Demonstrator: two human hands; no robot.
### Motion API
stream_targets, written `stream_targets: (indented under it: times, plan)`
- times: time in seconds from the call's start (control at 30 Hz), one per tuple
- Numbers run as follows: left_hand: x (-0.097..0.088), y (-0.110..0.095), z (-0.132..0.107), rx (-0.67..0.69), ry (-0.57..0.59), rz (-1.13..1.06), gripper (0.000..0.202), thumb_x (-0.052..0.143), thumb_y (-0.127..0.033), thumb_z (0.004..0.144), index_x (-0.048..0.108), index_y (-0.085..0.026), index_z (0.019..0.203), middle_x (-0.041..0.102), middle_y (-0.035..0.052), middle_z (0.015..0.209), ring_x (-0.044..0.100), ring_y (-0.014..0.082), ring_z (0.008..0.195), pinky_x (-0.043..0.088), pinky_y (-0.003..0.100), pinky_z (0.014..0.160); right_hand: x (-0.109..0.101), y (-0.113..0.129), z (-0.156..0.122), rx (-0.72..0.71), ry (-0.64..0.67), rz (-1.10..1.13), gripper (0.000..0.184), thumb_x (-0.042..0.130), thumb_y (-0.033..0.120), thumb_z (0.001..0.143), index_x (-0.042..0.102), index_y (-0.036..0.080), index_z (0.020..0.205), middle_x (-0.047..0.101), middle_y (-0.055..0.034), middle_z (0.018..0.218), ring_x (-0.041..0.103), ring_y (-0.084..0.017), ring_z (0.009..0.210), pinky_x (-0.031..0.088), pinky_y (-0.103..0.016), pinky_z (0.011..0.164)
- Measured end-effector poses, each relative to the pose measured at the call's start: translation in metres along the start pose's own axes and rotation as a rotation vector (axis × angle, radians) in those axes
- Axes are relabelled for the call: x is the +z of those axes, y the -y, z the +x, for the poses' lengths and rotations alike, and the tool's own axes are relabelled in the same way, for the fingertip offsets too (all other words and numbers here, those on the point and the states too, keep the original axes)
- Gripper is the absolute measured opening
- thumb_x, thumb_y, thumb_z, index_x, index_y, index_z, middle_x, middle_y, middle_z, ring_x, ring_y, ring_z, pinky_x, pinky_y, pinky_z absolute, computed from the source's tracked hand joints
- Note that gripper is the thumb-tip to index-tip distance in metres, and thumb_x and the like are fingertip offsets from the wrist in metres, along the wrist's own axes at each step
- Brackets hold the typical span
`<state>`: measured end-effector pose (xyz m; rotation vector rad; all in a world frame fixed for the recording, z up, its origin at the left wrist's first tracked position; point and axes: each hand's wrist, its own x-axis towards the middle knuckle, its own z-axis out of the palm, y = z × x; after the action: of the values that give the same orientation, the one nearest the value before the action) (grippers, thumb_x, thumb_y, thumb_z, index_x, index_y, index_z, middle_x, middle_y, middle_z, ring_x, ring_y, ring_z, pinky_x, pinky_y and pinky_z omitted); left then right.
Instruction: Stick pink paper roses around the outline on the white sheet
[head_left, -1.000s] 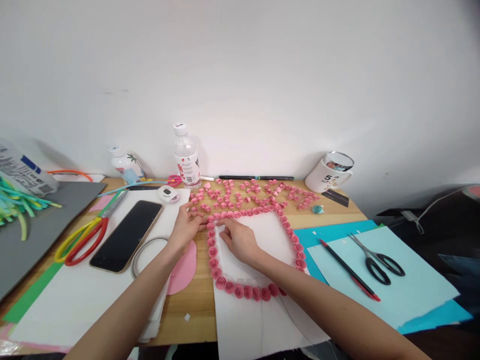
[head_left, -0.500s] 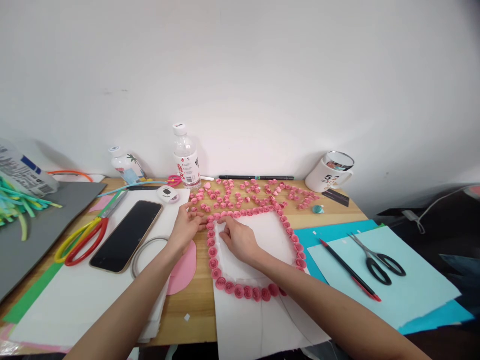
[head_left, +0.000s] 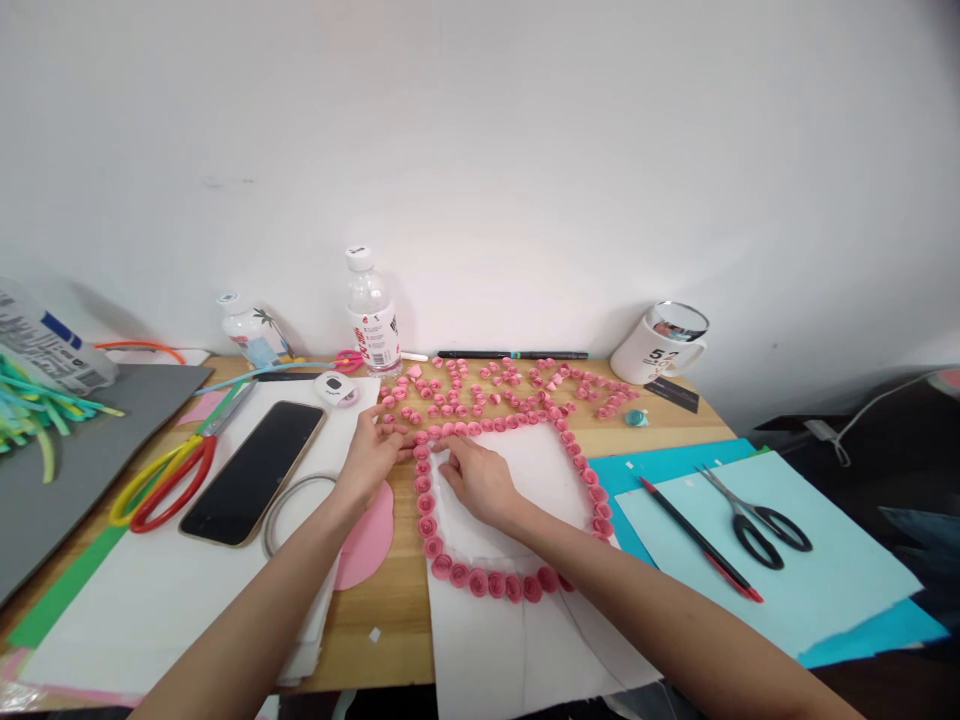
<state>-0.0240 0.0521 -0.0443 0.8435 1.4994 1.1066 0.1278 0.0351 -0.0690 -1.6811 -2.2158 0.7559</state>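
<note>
Near-identical to the earlier frame, the left hand [head_left: 371,458] and right hand [head_left: 481,484] are staying at the far-left corner of the pink rose border [head_left: 427,527], can't tell if pinching, the border lying on white paper [head_left: 480,645] over a wooden table [head_left: 401,605], a pale wall [head_left: 480,180] rising behind.

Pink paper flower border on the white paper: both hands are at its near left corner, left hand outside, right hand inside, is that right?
No, the corner is wrong: the head view shows the left hand, outside, and the right hand, inside, at the far left corner of the pink paper flower border on the white paper.
</note>
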Motion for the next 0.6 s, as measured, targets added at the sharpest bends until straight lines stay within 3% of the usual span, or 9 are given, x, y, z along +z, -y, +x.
stream_targets:
  times: [0.6]
  plan:
    - [0.0005,0.0011,0.0006,-0.003,-0.003,-0.001,0.048,0.049,0.002,0.077,0.037,-0.015,0.119,0.054,-0.0006,0.079,0.065,0.0128,0.069,0.057,0.034,0.074,0.0004,-0.0011,0.0004,-0.011,-0.008,0.025,0.026,0.047,0.015,0.084,0.058,0.023,0.106,0.065,-0.0004,0.093,0.061,-0.015,0.081,0.036,-0.024,0.067]
